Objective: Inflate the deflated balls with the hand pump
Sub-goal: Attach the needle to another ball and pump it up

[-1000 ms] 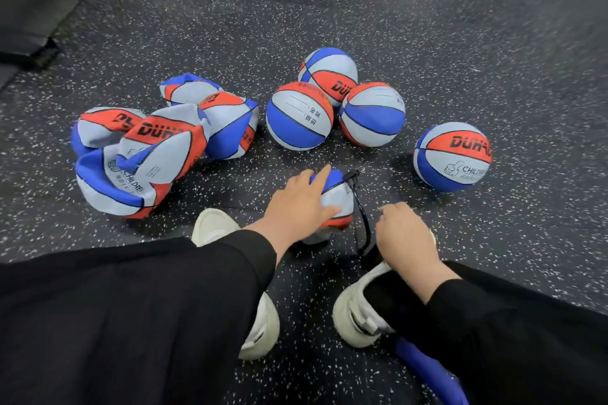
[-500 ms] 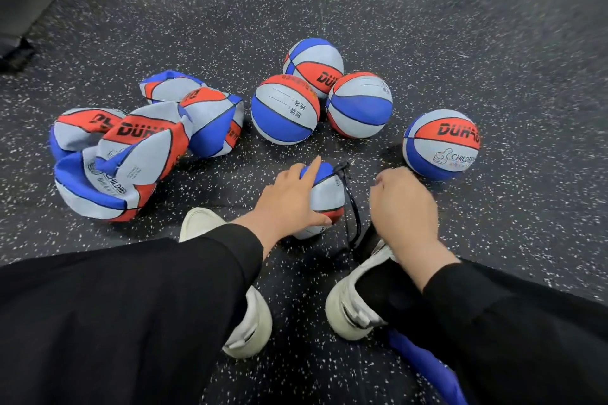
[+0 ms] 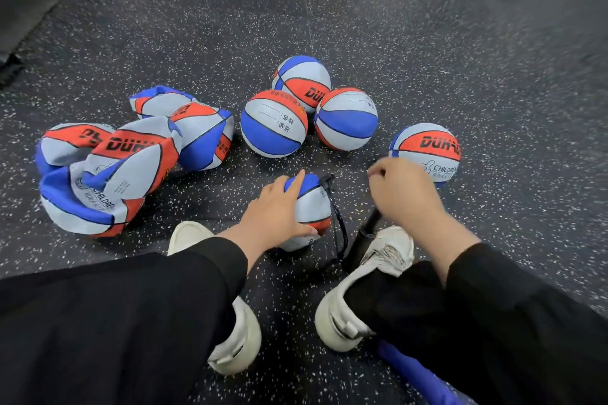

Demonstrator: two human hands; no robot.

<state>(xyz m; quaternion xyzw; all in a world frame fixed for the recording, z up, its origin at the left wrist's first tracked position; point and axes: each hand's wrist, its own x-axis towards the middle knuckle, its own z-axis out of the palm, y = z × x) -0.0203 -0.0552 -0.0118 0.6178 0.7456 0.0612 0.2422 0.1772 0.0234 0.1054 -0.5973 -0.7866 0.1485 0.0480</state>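
Observation:
A small red, white and blue ball (image 3: 314, 207) lies on the floor between my feet, and my left hand (image 3: 278, 212) rests on it with the fingers spread over its left side. A black hose (image 3: 339, 223) runs from the ball's top down to a black hand pump (image 3: 363, 240) that stands tilted by my right shoe. My right hand (image 3: 406, 196) grips the pump's handle, which the fist hides. Several flat, crumpled balls (image 3: 108, 174) are heaped on the left. Three round balls (image 3: 274, 123) cluster at the centre, and one more round ball (image 3: 427, 149) sits at the right.
The floor (image 3: 427, 43) is dark speckled rubber. My white shoes (image 3: 358, 289) and black trouser legs fill the near part of the view. A blue object (image 3: 424, 378) pokes out under my right leg. A dark mat edge (image 3: 19, 26) lies at the far left.
My right hand has risen from low beside the shoe, and the pump's black shaft now shows beneath it. My left hand stays on the ball. The camera has tilted, shifting the whole scene.

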